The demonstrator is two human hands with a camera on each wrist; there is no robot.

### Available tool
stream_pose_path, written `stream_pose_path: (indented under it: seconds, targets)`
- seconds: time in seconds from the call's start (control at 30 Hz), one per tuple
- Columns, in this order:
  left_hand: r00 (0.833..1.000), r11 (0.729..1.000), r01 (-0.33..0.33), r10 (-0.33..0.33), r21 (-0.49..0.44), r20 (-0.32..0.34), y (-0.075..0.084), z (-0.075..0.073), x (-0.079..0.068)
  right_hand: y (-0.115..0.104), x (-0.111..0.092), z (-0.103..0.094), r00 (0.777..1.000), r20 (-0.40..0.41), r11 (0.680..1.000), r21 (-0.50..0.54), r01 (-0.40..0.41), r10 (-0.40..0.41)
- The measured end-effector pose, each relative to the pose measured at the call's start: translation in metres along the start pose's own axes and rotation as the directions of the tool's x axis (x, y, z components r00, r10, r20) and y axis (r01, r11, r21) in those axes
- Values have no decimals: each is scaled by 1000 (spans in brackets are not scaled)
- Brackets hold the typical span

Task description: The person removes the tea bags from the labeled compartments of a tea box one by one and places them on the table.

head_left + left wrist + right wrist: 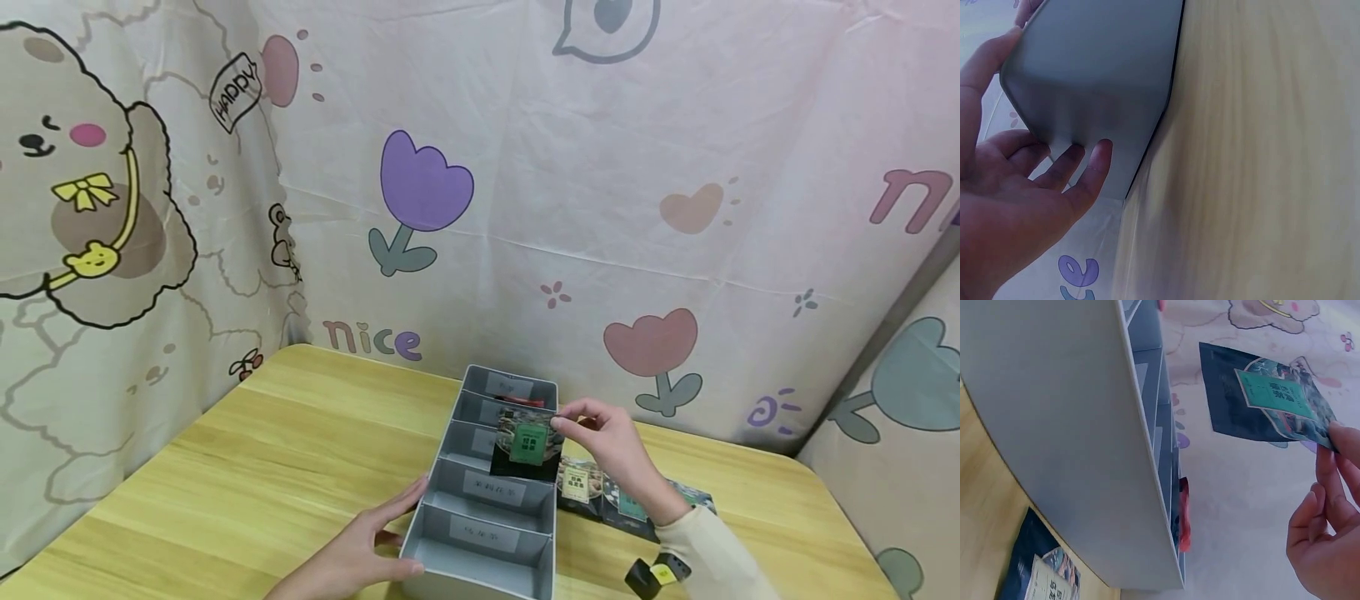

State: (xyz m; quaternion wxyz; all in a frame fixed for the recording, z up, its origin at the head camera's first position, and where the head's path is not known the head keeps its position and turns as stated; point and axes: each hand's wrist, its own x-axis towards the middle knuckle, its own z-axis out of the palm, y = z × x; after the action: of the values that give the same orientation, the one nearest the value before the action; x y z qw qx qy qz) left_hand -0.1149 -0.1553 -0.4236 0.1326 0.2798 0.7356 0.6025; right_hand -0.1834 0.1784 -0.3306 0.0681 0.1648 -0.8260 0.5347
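Note:
My right hand [611, 442] pinches a dark packet [528, 442] with a green label by its upper corner, between thumb and fingers. It hangs over the middle-to-rear compartments of a long grey divided box [487, 554]. In the right wrist view the packet [1272, 400] appears beyond the box rim, its label showing. My left hand [360, 546] holds the box's near left corner. The left wrist view shows its thumb at the rim and bent fingers [1094, 172] against the outer wall.
Paper labels [483, 533] mark the compartments, and a red-edged packet [525, 402] sits near the rear. Right of the box lie several dark packets, one with a cream label [577, 483]. A patterned cloth [525, 167] hangs behind the wooden table [315, 433].

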Motion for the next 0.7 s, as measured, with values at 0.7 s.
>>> stream_pose_path:
  seconds: [0.7]
  targets:
    - [1000, 999, -15, 16, 41, -21, -1, 1, 0, 27, -18, 10, 953, -278, 989, 117, -88, 118]
